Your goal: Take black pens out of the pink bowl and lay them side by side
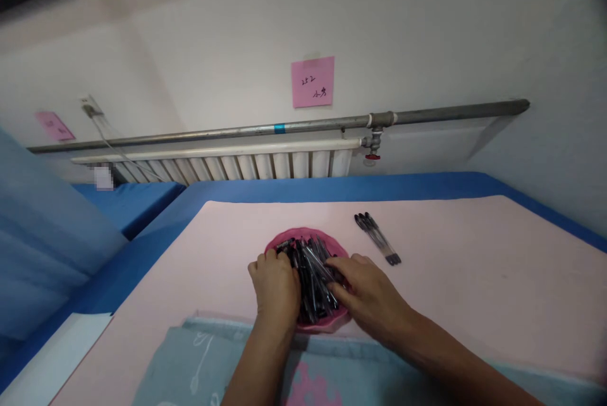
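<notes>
A round pink basket (pixel 324 327) holds a heap of black-capped clear pens (pixel 310 279) lying at mixed angles. Over the basket's left side bends my left hand (pixel 275 284), its fingers curled in among the pens; what they grip is hidden behind the hand. My right hand (pixel 367 289) reaches in from the right, with thumb and forefinger closed around pens at that side of the heap. Beyond it, a small row of several matching pens (pixel 378 239) lies side by side on the pink sheet, black caps toward the wall.
The pink sheet (pixel 474 279) covers a blue surface (pixel 332 188). Light blue patterned cloth (pixel 213 355) lies along the near edge. A white radiator (pixel 265 164) and a metal pipe (pixel 427 115) run along the wall. At left are a blue curtain (pixel 42 235) and a white sheet (pixel 71 355).
</notes>
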Demonstrator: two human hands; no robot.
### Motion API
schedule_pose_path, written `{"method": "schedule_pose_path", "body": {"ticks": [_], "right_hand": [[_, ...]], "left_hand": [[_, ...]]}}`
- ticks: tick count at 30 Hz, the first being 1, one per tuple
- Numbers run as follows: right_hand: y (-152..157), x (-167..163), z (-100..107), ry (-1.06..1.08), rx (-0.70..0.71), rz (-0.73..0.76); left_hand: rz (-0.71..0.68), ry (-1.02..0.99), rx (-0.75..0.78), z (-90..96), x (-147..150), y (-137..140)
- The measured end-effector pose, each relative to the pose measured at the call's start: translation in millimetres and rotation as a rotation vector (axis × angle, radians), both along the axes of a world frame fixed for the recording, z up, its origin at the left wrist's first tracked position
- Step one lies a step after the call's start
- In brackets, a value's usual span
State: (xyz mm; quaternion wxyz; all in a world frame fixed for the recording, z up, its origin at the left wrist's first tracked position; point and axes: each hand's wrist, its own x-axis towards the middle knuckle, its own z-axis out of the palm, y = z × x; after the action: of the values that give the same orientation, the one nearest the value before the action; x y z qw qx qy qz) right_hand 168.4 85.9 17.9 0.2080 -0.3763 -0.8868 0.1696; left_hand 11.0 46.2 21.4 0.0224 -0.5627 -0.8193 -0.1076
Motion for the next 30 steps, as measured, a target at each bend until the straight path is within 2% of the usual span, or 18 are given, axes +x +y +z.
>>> {"method": "schedule_pose_path", "body": {"ticks": [6,11,14,19,21,25,30], "right_hand": [[1,0,-3,-0.005,0.020,0.000],[0,0,-2,0.010,0.015,-0.005],[-1,1,0,0.052,-0.014,-0.036],[-7,5,5,0.195,-0.045,-0.072],[-10,6,5,0.249,-0.035,-0.005],[-14,8,2,0.300,0.014,0.117],[-14,9,-1,0.309,0.053,0.157]], "left_hand": [[-0.012,0.035,-0.027,-0.7,-1,1],[-0.009,-0.091,0.004,1.6,-4,-1],[0.013,-0.398,0.171,4.8,-13,-5],[0.066,-1.377,0.435,9.5,-27,-11],[0.084,-1.642,0.497,11.7,-29,-11],[0.132,-1.886,0.638,16.6,-31,-10],[0.149,-1.961,0.768,18.7,-31,-10]]}}
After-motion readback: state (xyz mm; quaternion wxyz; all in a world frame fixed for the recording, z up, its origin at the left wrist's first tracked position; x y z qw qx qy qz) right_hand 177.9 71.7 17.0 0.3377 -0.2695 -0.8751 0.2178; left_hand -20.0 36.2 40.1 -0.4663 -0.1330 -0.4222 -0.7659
